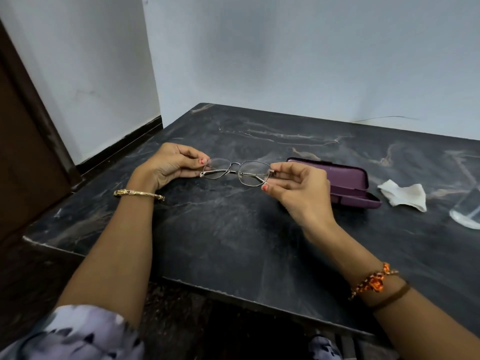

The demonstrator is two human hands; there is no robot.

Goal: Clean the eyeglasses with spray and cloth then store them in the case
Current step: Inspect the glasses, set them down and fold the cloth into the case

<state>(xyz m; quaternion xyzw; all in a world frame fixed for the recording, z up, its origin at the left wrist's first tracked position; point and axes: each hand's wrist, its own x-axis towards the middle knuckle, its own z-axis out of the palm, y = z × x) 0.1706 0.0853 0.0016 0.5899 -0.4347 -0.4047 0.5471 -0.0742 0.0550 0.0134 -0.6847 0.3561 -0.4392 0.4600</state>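
Observation:
Thin metal-framed eyeglasses hang just above the dark marble table, temples folded behind the lenses. My left hand pinches the left end of the frame. My right hand pinches the right end between thumb and fingers. Behind my right hand lies a purple glasses case, its lid open. A crumpled white cloth rests on the table to the right of the case. At the right edge stands a clear bottle, only partly in view.
The table sits against a pale wall at the back. A dark wooden door is at the left. The table's front edge runs diagonally near my forearms.

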